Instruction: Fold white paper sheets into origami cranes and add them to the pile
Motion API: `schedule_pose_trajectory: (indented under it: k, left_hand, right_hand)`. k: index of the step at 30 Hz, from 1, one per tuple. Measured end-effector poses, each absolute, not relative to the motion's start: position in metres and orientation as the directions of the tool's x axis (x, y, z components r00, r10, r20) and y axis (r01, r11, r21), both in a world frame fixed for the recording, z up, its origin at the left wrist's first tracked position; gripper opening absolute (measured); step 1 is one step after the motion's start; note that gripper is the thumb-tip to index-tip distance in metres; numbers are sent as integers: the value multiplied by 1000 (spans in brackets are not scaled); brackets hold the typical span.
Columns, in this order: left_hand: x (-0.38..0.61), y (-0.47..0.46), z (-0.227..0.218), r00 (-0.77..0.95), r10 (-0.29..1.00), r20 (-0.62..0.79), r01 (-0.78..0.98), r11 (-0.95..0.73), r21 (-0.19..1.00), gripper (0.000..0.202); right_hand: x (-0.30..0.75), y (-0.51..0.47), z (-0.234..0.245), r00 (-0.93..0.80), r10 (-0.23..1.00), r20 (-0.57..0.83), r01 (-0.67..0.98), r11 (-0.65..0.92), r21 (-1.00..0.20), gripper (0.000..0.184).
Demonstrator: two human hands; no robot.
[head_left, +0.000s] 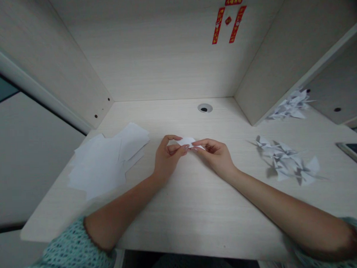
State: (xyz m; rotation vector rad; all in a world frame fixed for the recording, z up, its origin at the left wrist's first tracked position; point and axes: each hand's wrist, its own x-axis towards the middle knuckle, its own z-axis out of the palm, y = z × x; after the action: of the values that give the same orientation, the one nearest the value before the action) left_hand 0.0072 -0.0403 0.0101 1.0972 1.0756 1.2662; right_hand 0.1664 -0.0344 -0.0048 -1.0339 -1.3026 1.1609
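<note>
A small piece of folded white paper is held between both hands over the middle of the desk. My left hand pinches its left side, thumb in front and index finger along the back edge. On the other side, my right hand grips the paper between thumb and index finger. The fingers partly hide the paper, so its full shape cannot be made out. To the left lies a spread pile of flat white paper sheets. Several folded paper cranes sit to the right of my right hand.
More folded white paper pieces are heaped beside the right partition. A phone lies at the desk's right side. A round cable hole is set in the desk near the back panel, which bears red stickers.
</note>
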Motion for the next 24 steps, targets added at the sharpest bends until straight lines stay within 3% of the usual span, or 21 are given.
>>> schedule_pose_trajectory:
  k: [10,14,19,24]
  left_hand:
    - [10,-39,14,-19,1000,16,-192,-19,981,47]
    - [8,-41,13,-28,996,86,-86,-89,992,43]
    - [5,-42,10,-15,980,200,176,-195,965,41]
    - [4,-39,10,31,985,168,198,-171,965,44]
  right_hand:
    - [165,-36,-6,-80,989,125,-61,120,-991,23]
    - [163,-37,-5,-90,979,185,-106,175,-979,34]
    - [161,-37,-5,-66,979,192,-100,185,-978,54]
    - [162,-36,-7,-85,981,172,-73,166,-983,57]
